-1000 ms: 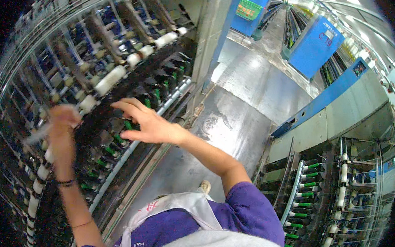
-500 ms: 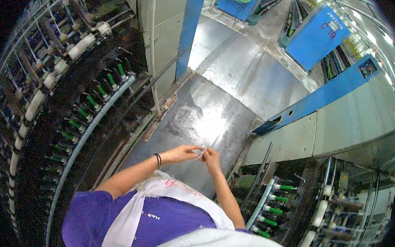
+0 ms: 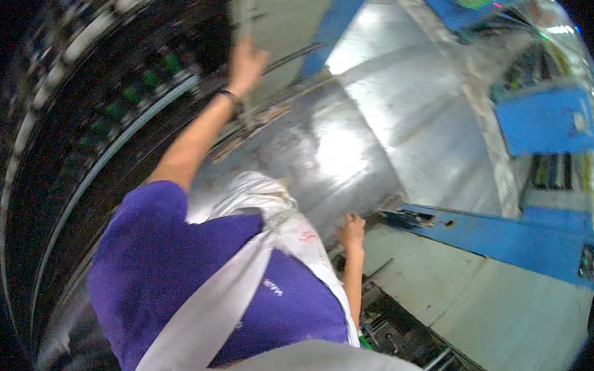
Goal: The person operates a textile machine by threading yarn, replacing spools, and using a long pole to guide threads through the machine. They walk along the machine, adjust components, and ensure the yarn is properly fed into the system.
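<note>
My left hand is stretched out to the far left, in front of the pale end panel of the left machine. It overlaps the upright pipe there; motion blur hides its fingers and whether it touches the pipe. Lower down, my right hand hangs over the metal floor near the right machine's end. Its fingers are curled in, and whatever they may hold is hidden. A white apron lies across my purple shirt.
Along the left runs a spinning machine with a curved-looking grey rail and a row of green bobbins, all smeared. On the right stands a machine cabinet with a blue end strip. Another blue machine stands farther off.
My hands, earlier together at a small white bit, have parted. The left has swung up and left to the machine end; the right has moved right. The view has turned.
</note>
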`<state>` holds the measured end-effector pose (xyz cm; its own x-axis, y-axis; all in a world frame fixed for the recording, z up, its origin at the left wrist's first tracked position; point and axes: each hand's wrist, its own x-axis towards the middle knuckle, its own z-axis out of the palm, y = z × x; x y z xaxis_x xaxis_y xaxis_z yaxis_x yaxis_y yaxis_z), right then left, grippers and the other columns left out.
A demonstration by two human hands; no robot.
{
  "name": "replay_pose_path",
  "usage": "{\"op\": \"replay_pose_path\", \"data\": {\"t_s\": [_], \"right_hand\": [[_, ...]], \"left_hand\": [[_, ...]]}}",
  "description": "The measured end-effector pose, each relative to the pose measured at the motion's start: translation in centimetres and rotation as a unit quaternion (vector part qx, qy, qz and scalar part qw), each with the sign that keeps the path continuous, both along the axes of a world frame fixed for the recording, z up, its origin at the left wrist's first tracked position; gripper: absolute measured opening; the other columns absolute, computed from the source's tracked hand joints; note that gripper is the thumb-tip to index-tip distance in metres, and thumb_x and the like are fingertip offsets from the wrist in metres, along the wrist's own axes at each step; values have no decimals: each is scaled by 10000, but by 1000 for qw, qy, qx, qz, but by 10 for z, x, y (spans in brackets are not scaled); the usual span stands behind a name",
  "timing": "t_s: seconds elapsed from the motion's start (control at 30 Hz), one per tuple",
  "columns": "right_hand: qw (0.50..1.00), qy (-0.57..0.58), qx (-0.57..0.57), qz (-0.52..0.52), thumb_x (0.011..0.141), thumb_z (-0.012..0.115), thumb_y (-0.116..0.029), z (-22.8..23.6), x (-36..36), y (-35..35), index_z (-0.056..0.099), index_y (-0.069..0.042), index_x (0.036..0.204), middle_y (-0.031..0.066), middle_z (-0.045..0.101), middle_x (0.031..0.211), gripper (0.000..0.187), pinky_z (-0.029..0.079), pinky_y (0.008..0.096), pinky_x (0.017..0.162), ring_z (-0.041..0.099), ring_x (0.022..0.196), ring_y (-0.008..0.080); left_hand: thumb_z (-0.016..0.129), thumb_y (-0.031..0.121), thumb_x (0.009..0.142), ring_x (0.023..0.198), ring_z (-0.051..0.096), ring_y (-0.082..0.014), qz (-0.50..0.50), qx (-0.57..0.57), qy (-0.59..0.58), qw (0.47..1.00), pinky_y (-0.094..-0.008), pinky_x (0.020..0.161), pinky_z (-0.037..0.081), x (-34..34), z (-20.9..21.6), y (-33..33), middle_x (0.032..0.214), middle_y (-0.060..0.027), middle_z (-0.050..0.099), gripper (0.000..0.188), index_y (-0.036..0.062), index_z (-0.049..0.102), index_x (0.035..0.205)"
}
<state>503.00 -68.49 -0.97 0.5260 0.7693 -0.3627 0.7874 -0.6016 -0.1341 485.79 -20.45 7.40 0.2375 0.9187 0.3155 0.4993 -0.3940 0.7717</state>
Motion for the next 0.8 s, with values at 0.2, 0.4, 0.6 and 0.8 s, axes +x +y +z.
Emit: {"op": "replay_pose_path", "data": {"t_s": [0.2, 0.4, 0.6, 0.8], "right_hand": [[994, 45, 61, -78, 760, 612, -139, 12, 116, 23, 505, -65, 1170, 169, 483, 1174, 430, 410, 419, 892, 433, 1084, 330], [989, 89, -111, 29, 772, 576, -142, -35, 238, 56, 523, -64, 1158, 196, 536, 1082, 397, 422, 431, 876, 460, 1043, 373], [997, 42, 8, 67, 739, 618, -209, -12, 428, 139, 577, -62, 1074, 191, 574, 975, 368, 460, 434, 797, 512, 964, 368], [941, -81, 238, 228, 683, 632, -117, 122, 564, 302, 573, -43, 927, 156, 558, 823, 262, 460, 416, 667, 534, 802, 338]], "left_hand": [[691, 351, 730, 797, 563, -225, 148, -105, -233, 955, -362, 723, 435, 38, 3, 146, 875, -127, 592, 479, -39, 544, 967], [673, 389, 766, 650, 423, -146, 190, -165, -383, 889, -337, 749, 379, 73, 22, 161, 680, -16, 474, 382, 74, 461, 719], [698, 376, 749, 676, 401, -134, 232, -127, -397, 879, -322, 755, 337, 158, 58, 195, 672, 6, 436, 363, 91, 473, 735], [627, 480, 775, 750, 450, -143, 232, -111, -318, 913, -332, 728, 370, 240, 73, 230, 762, -30, 501, 489, 23, 544, 930]]}}
